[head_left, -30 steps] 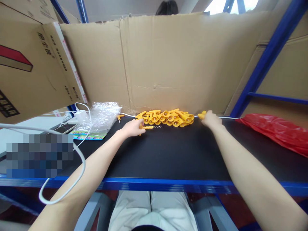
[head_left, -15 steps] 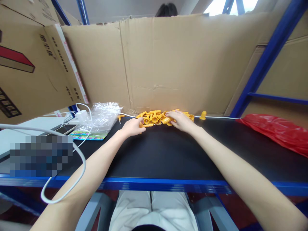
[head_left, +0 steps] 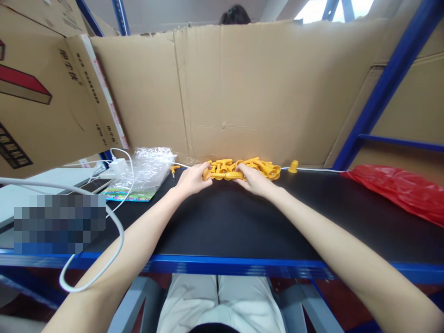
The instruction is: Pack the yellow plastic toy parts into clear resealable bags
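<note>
My left hand (head_left: 194, 179) pinches a slim yellow plastic piece (head_left: 217, 176) between thumb and fingers. From the other side my right hand (head_left: 255, 179) grips a yellow plastic sleeve (head_left: 235, 175). The two pieces lie in line, and their ends appear to meet between my hands; whether one sits inside the other is too small to tell. Right behind them is a pile of yellow plastic parts (head_left: 265, 167), some with T-shaped handles and others with round open cups. My fingers hide part of the pile.
A yellow T-handled corkscrew (head_left: 174, 169) lies left of the pile, and a yellow cup (head_left: 293, 166) stands to its right. Clear plastic packaging (head_left: 149, 169) and white cables (head_left: 120, 226) are at left. A red plastic bag (head_left: 398, 187) lies right. Cardboard (head_left: 277, 92) walls the back.
My right hand has moved left and toward me with the sleeve, out of the pile. The pieces in my two hands are now end to end. My left hand has barely shifted.
</note>
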A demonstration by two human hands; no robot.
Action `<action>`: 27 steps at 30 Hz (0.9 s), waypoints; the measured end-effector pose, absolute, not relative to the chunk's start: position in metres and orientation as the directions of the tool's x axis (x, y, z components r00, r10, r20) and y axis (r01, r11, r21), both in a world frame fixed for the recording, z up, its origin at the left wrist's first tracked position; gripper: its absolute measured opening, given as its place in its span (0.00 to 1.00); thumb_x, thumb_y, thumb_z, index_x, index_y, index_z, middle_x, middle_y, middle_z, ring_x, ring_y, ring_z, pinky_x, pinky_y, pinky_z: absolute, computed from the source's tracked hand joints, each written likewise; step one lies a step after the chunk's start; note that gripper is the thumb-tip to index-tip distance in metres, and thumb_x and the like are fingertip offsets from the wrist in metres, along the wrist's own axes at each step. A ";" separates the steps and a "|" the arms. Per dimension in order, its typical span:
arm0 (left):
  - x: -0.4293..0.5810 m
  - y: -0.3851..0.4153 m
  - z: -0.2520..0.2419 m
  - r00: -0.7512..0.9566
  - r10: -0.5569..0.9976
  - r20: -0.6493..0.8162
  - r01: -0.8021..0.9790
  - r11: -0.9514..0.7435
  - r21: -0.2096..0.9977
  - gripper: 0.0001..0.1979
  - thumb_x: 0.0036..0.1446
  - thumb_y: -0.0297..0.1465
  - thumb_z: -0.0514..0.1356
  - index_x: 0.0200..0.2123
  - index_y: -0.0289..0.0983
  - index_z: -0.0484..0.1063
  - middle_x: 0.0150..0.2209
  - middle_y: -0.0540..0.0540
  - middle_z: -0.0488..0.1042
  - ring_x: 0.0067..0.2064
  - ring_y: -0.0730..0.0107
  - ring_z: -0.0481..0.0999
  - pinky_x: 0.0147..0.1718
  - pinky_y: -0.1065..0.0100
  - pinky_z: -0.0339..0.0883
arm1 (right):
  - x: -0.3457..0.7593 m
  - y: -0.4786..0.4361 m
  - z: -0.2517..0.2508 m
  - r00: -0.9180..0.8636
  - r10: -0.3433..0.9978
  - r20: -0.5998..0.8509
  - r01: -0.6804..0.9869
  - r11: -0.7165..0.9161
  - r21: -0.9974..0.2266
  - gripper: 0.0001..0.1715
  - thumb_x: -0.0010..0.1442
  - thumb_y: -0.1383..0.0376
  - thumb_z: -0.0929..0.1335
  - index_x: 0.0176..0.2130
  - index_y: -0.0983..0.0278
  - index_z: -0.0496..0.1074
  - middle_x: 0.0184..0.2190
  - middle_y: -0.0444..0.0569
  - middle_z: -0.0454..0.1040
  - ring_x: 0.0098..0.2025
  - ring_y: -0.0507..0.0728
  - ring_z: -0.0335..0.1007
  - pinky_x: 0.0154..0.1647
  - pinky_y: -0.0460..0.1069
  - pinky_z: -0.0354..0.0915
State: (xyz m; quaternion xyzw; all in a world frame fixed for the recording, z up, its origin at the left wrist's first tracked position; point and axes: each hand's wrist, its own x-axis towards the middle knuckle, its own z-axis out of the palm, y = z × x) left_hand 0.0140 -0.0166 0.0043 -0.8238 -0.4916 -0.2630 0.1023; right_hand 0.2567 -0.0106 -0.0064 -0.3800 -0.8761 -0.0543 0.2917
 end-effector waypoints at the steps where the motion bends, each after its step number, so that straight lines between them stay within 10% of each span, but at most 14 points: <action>1: 0.015 -0.017 0.004 0.373 0.745 0.554 0.862 -0.499 0.091 0.16 0.50 0.36 0.56 0.43 0.42 0.66 0.36 0.47 0.74 0.35 0.65 0.73 0.31 0.69 0.61 | 0.256 -0.012 -0.005 -0.541 0.628 0.560 0.697 0.707 -0.119 0.10 0.58 0.64 0.64 0.41 0.63 0.63 0.37 0.53 0.71 0.36 0.59 0.68 0.38 0.53 0.64; 15: 0.010 -0.010 0.000 0.299 0.752 0.587 0.875 -0.462 0.146 0.15 0.49 0.37 0.58 0.42 0.41 0.66 0.31 0.49 0.74 0.30 0.68 0.72 0.27 0.71 0.57 | 0.263 -0.005 0.005 -0.449 0.680 0.580 0.480 0.731 -0.486 0.25 0.52 0.64 0.68 0.49 0.61 0.59 0.49 0.54 0.62 0.44 0.57 0.70 0.46 0.56 0.68; 27: 0.010 -0.010 -0.001 0.316 0.750 0.581 0.866 -0.478 0.146 0.15 0.48 0.36 0.58 0.41 0.40 0.66 0.30 0.50 0.73 0.30 0.69 0.72 0.26 0.72 0.56 | 0.270 -0.003 0.005 -0.425 0.819 0.385 0.339 0.538 -0.771 0.21 0.51 0.58 0.70 0.43 0.63 0.66 0.35 0.48 0.72 0.33 0.53 0.73 0.39 0.51 0.70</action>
